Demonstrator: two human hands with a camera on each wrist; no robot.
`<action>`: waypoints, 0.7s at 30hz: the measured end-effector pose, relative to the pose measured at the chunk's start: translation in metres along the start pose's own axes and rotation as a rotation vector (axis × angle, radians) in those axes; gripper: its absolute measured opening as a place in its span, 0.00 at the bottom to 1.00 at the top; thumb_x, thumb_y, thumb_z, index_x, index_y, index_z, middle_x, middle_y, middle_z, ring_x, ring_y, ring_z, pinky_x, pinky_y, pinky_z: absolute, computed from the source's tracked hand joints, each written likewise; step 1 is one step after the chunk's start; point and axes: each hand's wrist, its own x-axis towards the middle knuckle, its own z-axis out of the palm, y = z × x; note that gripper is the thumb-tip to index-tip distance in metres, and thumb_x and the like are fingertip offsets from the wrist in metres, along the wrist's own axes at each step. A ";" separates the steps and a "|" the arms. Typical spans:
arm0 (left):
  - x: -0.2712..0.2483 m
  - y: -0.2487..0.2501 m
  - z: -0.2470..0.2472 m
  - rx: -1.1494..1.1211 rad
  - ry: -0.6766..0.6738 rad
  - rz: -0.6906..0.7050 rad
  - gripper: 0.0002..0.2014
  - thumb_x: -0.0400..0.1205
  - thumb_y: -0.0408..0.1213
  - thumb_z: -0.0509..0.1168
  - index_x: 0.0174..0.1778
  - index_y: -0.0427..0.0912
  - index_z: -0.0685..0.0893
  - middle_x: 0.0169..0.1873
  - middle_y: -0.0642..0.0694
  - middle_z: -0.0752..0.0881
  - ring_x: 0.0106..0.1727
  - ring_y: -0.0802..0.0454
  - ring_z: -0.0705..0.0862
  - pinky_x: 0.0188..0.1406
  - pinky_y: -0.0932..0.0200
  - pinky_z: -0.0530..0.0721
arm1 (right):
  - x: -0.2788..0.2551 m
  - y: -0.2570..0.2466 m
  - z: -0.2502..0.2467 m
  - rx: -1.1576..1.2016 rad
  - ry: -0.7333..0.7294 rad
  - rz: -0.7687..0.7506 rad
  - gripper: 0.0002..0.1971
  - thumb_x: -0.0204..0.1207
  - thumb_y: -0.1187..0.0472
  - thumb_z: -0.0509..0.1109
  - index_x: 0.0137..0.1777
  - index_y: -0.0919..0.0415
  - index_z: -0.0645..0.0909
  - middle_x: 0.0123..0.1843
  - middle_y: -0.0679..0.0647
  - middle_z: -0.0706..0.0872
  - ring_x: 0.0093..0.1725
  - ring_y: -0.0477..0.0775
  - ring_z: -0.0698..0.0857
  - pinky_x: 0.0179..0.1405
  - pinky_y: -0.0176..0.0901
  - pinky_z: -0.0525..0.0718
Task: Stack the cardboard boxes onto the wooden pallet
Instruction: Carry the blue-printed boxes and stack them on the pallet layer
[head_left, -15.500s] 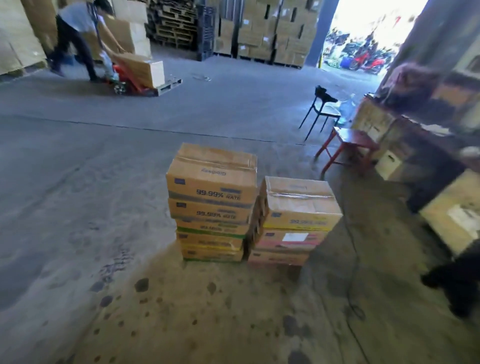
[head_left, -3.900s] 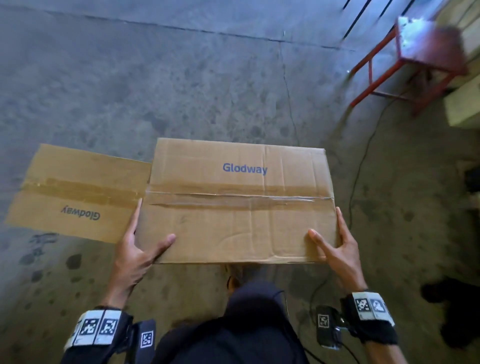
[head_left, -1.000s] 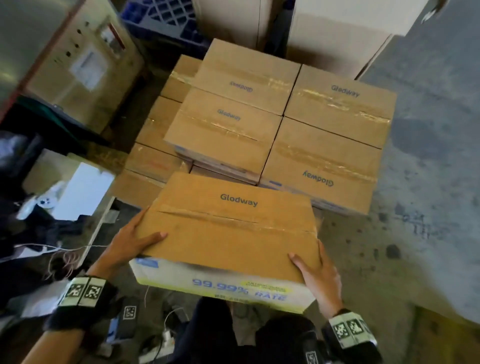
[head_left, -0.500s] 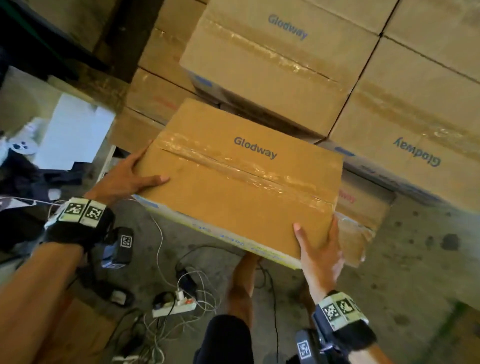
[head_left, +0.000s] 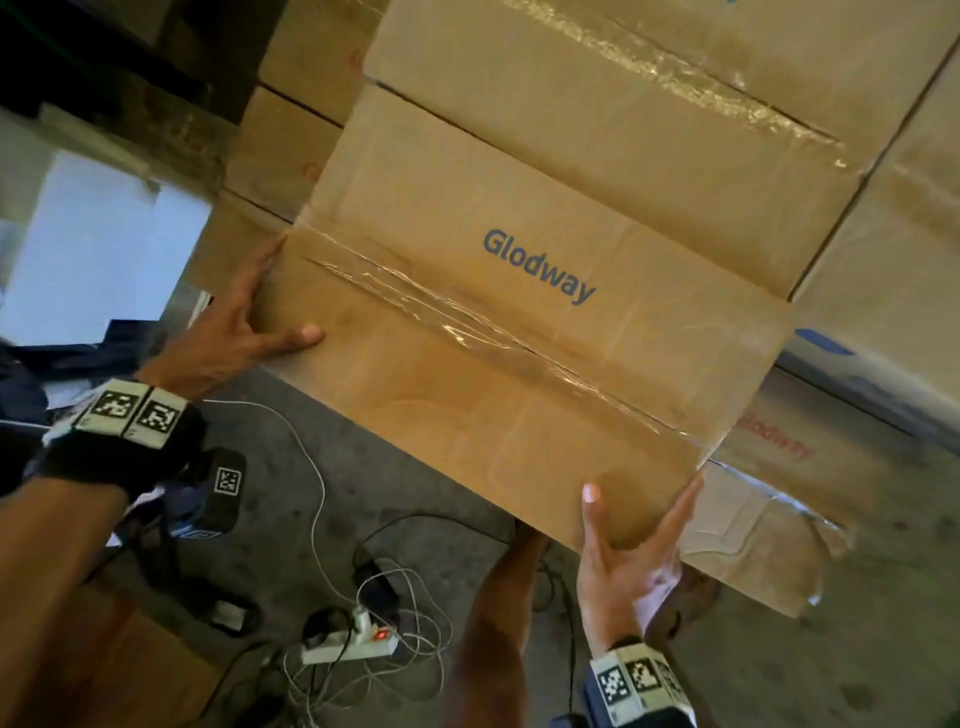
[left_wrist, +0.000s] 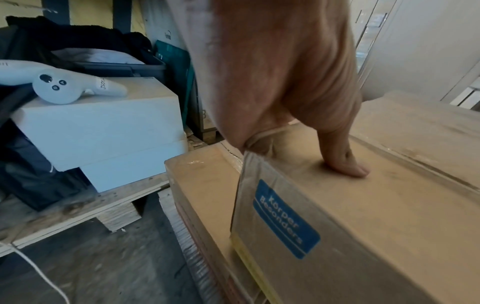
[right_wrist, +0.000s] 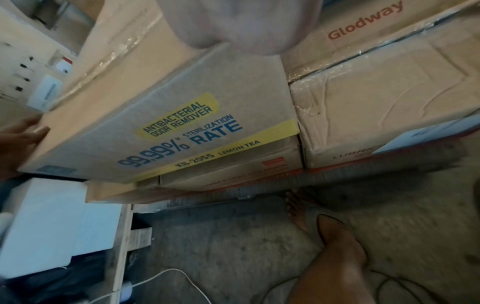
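I hold a brown cardboard box (head_left: 498, 364) marked "Glodway", taped along its top. My left hand (head_left: 244, 322) grips its left end, thumb on top (left_wrist: 342, 162). My right hand (head_left: 628, 551) grips the near right corner, thumb on the lid. The box's side shows "99.99% RATE" (right_wrist: 182, 133). It hangs tilted over a lower box (left_wrist: 197, 185) at the near edge of the stack, its far edge against the taller stacked boxes (head_left: 623, 104). A lower box with red "Glodway" (head_left: 774, 441) lies to the right. The pallet under the stack is hidden.
A power strip (head_left: 353, 644) and tangled cables lie on the concrete floor by my bare foot (right_wrist: 337, 236). A white box (left_wrist: 98, 127) with a white controller (left_wrist: 57, 86) on it sits on a wooden pallet (left_wrist: 78, 207) to the left.
I have carried the box forward and lower, right up to the stack. Its far edge now meets the taller boxes, and both hands keep the same grip.
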 end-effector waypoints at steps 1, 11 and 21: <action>0.004 -0.004 0.001 0.004 0.009 -0.001 0.49 0.75 0.40 0.78 0.84 0.72 0.55 0.83 0.55 0.64 0.80 0.52 0.68 0.76 0.47 0.72 | 0.001 0.001 0.003 0.003 -0.030 -0.002 0.54 0.71 0.30 0.67 0.90 0.52 0.46 0.84 0.63 0.69 0.74 0.72 0.79 0.74 0.63 0.76; 0.006 -0.005 0.007 0.008 0.013 -0.035 0.52 0.72 0.41 0.77 0.84 0.72 0.52 0.85 0.49 0.59 0.81 0.47 0.65 0.76 0.40 0.73 | 0.011 0.005 -0.008 0.025 -0.266 0.015 0.55 0.71 0.25 0.61 0.87 0.41 0.31 0.88 0.58 0.58 0.84 0.63 0.65 0.80 0.48 0.61; -0.029 0.012 0.018 0.317 0.147 -0.093 0.52 0.74 0.35 0.80 0.88 0.52 0.52 0.80 0.32 0.68 0.77 0.29 0.70 0.74 0.32 0.70 | 0.027 0.009 -0.060 -0.151 -0.655 0.031 0.51 0.77 0.32 0.67 0.86 0.38 0.33 0.88 0.50 0.62 0.83 0.52 0.70 0.79 0.44 0.67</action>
